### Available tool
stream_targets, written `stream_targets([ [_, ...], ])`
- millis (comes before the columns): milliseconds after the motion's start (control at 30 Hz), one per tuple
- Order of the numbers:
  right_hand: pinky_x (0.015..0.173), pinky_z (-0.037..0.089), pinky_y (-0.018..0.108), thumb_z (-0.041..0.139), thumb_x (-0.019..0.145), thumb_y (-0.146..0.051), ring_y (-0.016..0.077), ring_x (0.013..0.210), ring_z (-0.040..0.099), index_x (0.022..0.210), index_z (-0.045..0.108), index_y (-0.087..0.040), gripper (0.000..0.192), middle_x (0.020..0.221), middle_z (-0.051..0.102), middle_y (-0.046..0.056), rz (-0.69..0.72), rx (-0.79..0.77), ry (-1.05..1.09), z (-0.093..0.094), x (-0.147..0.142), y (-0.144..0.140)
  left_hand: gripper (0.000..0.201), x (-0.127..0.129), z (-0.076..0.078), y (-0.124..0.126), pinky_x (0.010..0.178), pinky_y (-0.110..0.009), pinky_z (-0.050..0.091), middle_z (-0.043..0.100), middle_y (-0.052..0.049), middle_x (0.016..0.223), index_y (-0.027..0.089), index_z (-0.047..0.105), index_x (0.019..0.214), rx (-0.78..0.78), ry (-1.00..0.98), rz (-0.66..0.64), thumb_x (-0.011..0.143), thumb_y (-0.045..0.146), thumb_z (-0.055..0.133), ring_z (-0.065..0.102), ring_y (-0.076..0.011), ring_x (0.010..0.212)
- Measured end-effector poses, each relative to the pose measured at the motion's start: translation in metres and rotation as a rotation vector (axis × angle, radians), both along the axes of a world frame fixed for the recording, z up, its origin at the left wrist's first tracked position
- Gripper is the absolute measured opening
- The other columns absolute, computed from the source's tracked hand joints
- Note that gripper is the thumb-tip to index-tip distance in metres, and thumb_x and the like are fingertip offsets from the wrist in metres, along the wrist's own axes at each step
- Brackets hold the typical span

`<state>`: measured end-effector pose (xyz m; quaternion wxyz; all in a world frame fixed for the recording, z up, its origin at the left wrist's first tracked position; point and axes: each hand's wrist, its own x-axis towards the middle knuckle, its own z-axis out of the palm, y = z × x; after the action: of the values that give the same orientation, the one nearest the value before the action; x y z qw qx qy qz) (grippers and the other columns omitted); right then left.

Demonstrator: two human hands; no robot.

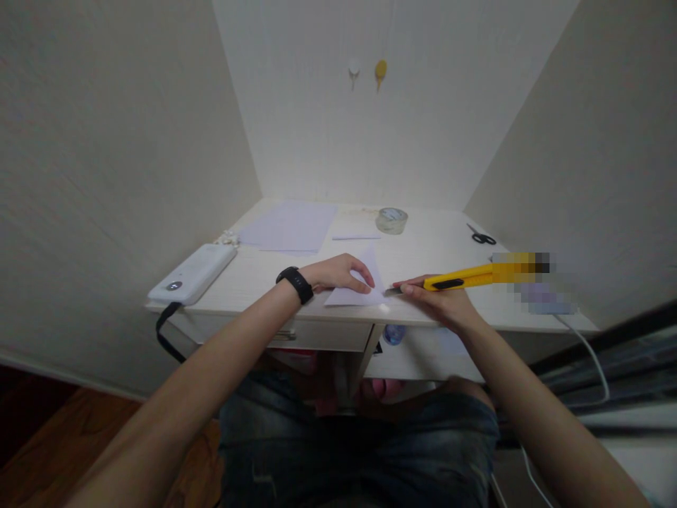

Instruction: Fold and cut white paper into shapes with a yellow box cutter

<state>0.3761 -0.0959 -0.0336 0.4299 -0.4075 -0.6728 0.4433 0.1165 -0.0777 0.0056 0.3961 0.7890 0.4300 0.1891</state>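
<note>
1. A folded, triangular piece of pale lilac paper point(360, 286) is seen lying flat near the front edge of the white wooden table point(254, 282), with its point directed away from the person.
2. The paper is pressed down by the left hand point(341, 274), whose fingers are spread flat over its left half; nothing is grasped by this hand, and a black band is worn on its wrist.
3. A yellow plastic utility knife point(465, 277) is gripped by the right hand point(441, 300), which is closed around the front of the handle just right of the paper.
4. The long axis of the knife runs roughly left to right, rising slightly away from the paper; the blade tip is brought to the paper's lower right corner, though actual contact cannot be told.
5. The paper is thus flanked by both hands, the left lying on it and the right just beside it.
6. Behind the paper, well apart, a stack of flat lilac sheets point(288, 226), a small loose paper strip point(355, 237) and a roll of clear tape point(392, 220) are found.
7. Black-handled scissors point(481, 236) lie far to the right behind the paper, and a white rectangular power bank point(193, 274) rests far to its left at the table's corner.
8. Nothing is seen standing between the blade and the paper's edge.
</note>
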Motion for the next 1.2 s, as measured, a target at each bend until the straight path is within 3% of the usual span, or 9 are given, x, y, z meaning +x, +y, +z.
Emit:
stream_targets([
  [200,0.084,0.055,0.041,0.078,0.070,-0.048,0.0263,0.088,0.070,0.087,0.079,-0.022,0.031,0.092,0.077,0.007,-0.010,0.045,-0.102,0.0061,-0.0028,-0.0039,0.028,0.0010,0.0012,-0.0006,0.083,-0.032,0.042,0.072,-0.005,0.088,0.017,0.076,0.089,-0.005,-0.025,-0.003,0.067,0.034,0.078,0.061,-0.0196,0.085],
  [467,0.080,0.056,0.040,0.079,0.069,-0.047,0.0255,0.085,0.069,0.085,0.080,-0.022,0.030,0.090,0.077,0.007,-0.002,0.052,-0.075,0.0058,-0.0041,-0.0053,0.025,0.0001,0.0003,0.0000,0.082,-0.031,0.042,0.073,-0.004,0.087,0.018,0.077,0.089,0.008,-0.031,-0.007,0.068,0.032,0.077,0.062,-0.0193,0.085],
  [800,0.076,0.055,0.038,0.076,0.072,-0.048,0.0232,0.080,0.068,0.085,0.079,-0.022,0.029,0.085,0.077,0.005,-0.010,0.060,-0.127,0.0071,-0.0056,-0.0058,0.023,0.0023,0.0006,-0.0025,0.083,-0.032,0.043,0.075,-0.008,0.089,0.015,0.077,0.087,0.004,-0.046,0.031,0.070,0.031,0.075,0.063,-0.0198,0.084],
  [1000,0.077,0.056,0.038,0.078,0.070,-0.047,0.0234,0.080,0.068,0.082,0.079,-0.023,0.027,0.084,0.077,0.005,-0.047,0.073,-0.131,0.0065,-0.0064,-0.0068,0.027,0.0022,-0.0030,-0.0079,0.073,-0.031,0.045,0.074,-0.010,0.087,0.013,0.077,0.089,-0.065,-0.058,0.110,0.073,0.034,0.072,0.062,-0.0182,0.075],
  [1200,0.080,0.055,0.039,0.079,0.069,-0.047,0.0237,0.082,0.068,0.085,0.079,-0.023,0.029,0.088,0.077,0.005,-0.004,0.047,-0.106,0.0010,-0.0019,-0.0033,0.026,0.0024,0.0000,-0.0069,0.075,-0.030,0.045,0.075,-0.010,0.089,0.013,0.077,0.088,-0.074,-0.078,0.066,0.071,0.033,0.074,0.063,-0.0187,0.080],
])
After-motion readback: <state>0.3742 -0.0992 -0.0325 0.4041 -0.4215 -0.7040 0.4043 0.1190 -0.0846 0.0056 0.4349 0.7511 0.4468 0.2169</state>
